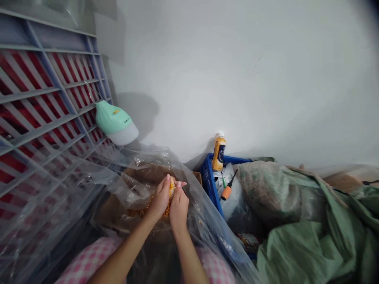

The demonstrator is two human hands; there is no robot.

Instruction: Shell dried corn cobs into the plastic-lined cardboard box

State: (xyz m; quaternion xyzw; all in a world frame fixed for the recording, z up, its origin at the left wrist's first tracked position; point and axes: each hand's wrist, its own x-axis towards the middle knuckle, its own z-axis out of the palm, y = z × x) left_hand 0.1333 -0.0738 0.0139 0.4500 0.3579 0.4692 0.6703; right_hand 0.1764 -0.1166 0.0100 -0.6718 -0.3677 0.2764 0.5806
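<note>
Both of my hands meet in front of me over a cardboard box [139, 173] lined with clear plastic sheet [204, 221]. My left hand [160, 197] is closed around a strand of small orange-yellow beads [171, 188], which trails down and to the left below it. My right hand [179, 205] is closed beside it, its fingertips pinching at the same bead strand near the top. Pink checked cloth [89, 260] covers my lap below.
A grey-and-red slatted crate wall [44, 102] stands at left with a mint-green lamp [115, 123] hanging on it. A blue crate [210, 181] at centre holds a yellow bottle [219, 152] and an orange-handled screwdriver [227, 189]. Green sacks [296, 213] fill the right. White wall behind.
</note>
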